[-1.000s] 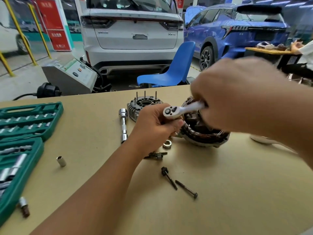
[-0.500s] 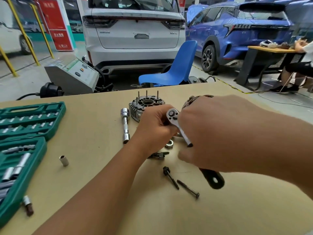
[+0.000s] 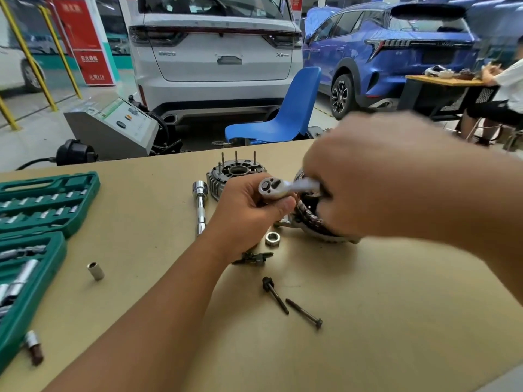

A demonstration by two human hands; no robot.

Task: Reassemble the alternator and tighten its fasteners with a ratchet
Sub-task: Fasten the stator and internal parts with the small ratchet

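Currently, step in hand: I am judging this as a tightening stroke on a fastener at the near rim of the alternator body [image 3: 311,224], which is sitting toward the far middle of the table [image 3: 396,321].
Left hand [image 3: 249,210]: I am seeing it curled under the ratchet [image 3: 285,188] head, steadying it; what sits beneath the head is hidden.
Right hand [image 3: 390,176]: it is wrapping the ratchet handle, blurred in motion.
Loose parts: rear housing [image 3: 226,172] with studs is standing just behind the left hand; two long bolts [image 3: 291,304] and a nut [image 3: 272,239] are lying apart on the near side.
Next move: I am expecting a return swing, head kept square on the fastener.
Change: half a second ago the handle was pointing toward the near edge; it is now pointing right, over the alternator body.
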